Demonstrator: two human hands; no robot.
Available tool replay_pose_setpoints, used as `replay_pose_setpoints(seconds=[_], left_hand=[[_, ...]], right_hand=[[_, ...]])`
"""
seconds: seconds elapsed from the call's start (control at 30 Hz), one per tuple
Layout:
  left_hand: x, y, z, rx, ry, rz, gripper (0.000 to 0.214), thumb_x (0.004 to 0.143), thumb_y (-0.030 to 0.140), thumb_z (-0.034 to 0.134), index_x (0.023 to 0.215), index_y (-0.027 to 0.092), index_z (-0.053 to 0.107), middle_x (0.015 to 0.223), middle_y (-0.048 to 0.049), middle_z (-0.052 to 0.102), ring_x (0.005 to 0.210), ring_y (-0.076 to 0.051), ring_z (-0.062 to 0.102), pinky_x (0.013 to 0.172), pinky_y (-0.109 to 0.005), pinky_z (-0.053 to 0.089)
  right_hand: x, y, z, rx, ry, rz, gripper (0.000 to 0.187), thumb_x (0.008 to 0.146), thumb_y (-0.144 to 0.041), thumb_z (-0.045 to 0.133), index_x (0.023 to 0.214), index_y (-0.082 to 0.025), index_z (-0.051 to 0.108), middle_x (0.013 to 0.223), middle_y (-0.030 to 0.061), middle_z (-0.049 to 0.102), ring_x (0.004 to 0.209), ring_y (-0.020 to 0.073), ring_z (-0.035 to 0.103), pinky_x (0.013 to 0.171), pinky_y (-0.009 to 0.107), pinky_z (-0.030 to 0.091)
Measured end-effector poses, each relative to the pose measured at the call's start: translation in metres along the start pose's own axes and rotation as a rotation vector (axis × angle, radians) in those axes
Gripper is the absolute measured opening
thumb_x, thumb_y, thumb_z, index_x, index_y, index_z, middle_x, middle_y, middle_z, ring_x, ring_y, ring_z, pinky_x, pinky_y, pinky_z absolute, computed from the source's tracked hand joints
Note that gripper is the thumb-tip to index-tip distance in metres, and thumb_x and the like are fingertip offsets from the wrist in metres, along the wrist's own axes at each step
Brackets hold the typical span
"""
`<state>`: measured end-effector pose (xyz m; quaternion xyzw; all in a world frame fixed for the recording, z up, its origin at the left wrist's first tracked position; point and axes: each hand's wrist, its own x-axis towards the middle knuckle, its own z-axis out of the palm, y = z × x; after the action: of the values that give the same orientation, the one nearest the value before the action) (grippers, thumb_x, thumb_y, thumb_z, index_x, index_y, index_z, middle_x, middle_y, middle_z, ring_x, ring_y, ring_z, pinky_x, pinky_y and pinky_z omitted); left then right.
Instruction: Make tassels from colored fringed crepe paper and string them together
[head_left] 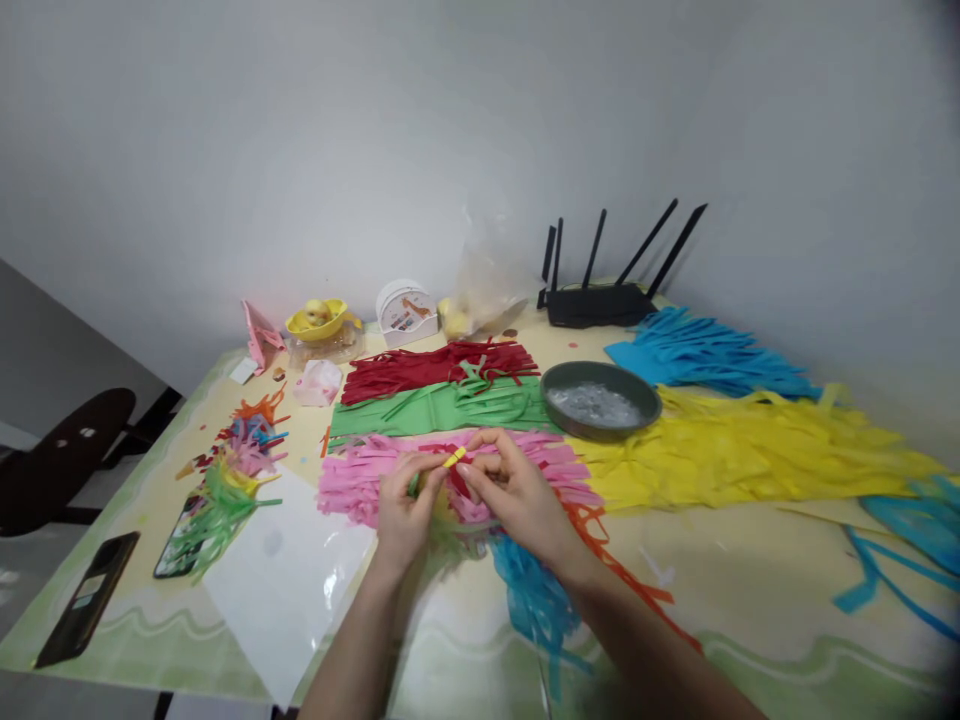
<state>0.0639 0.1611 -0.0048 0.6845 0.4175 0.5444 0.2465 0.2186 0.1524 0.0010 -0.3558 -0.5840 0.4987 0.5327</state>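
Observation:
My left hand (405, 505) and my right hand (517, 495) meet over the near middle of the table, fingers pinched together. Between them they hold a small yellow paper strip (454, 457); a bit of green paper shows at my left fingers. Under the hands lies a pile of pink paper strips (352, 480). Behind it lie green strips (442, 405) and red strips (427, 367). Orange strips (600, 540) and blue strips (532, 600) trail beneath my right forearm.
A dark round pan (600, 400) sits beside a wide yellow strip pile (750, 455); blue strips (705, 355) and a black router (600, 300) lie behind. At left are mixed strips (232, 470), two phones (86, 600), a white sheet (285, 575), a yellow fruit bowl (318, 320).

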Motion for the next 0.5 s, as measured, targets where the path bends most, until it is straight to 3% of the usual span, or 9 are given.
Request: replay_pose_setpoints(seconds=[0.23, 0.5], left_hand=[[0.0002, -0.0045, 0.0003, -0.030, 0.064, -0.047, 0.016, 0.086, 0.027, 0.060, 0.093, 0.019, 0.072, 0.087, -0.0050, 0.071, 0.080, -0.017, 0.064, 0.076, -0.028, 0.047], [-0.0028, -0.0033, 0.0014, 0.108, -0.030, 0.108, 0.016, 0.086, 0.022, 0.060, 0.096, 0.021, 0.072, 0.088, -0.0062, 0.071, 0.084, -0.019, 0.062, 0.078, -0.031, 0.045]], right_hand=[[-0.0001, -0.0022, -0.0009, 0.018, -0.018, 0.020, 0.021, 0.088, -0.035, 0.055, 0.099, -0.022, 0.043, 0.057, -0.0088, 0.047, 0.051, 0.0096, 0.045, 0.049, 0.020, 0.033], [0.0057, -0.0041, -0.0050, 0.052, -0.023, 0.071, 0.033, 0.084, -0.040, 0.058, 0.107, -0.018, 0.050, 0.057, -0.0069, 0.050, 0.048, 0.0095, 0.044, 0.046, 0.020, 0.031]])
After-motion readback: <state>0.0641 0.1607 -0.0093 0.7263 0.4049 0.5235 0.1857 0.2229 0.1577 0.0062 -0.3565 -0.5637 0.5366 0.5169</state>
